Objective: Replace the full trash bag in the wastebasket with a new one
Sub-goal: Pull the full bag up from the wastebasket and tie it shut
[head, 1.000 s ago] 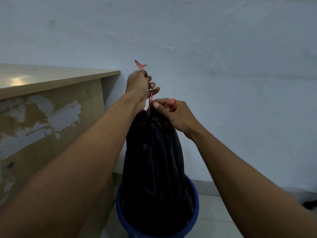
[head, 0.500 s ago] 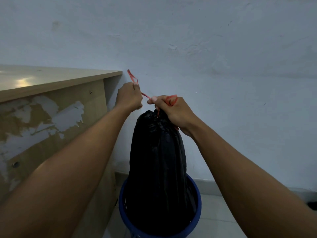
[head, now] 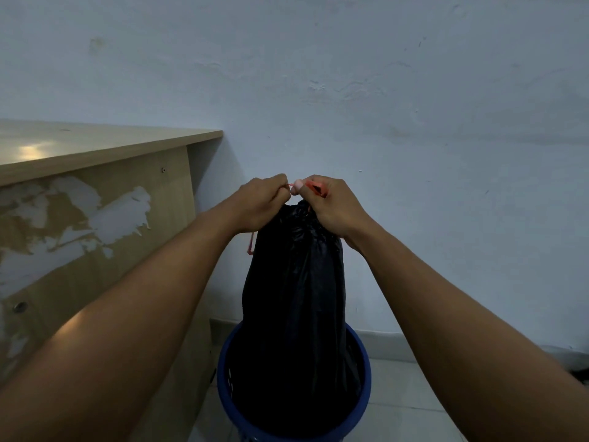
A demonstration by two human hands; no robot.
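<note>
The left hand (head: 259,202) and the right hand (head: 331,207) meet almost knuckle to knuckle, each with its fingers curled and pinching the red drawstring (head: 289,186). A short strand bridges the small gap between them, a red loop shows over the right hand's fingers, and a loose tail hangs at about 7 o'clock from the left hand. Directly below, at 6 o'clock from both hands, the gathered neck of the black trash bag (head: 293,298) touches the heels of both hands, the right one lying more squarely over it. The bag's long axis runs straight up and down, and its lower part sits inside the blue wastebasket (head: 363,387). Any lift would therefore have to go toward 12 o'clock, in line with that axis, and neither hand is clearly the nearer. Whether a knot is already formed I cannot tell (the fingers cover the crossing point). The bag's bottom is hidden by the basket wall, the basket's near rim is cut off by the frame edge, and no fresh bag is in view. A wooden desk (head: 95,145) with peeling veneer stands at 9 o'clock from the bag, near the basket, with a pale wall (head: 414,122) behind.
</note>
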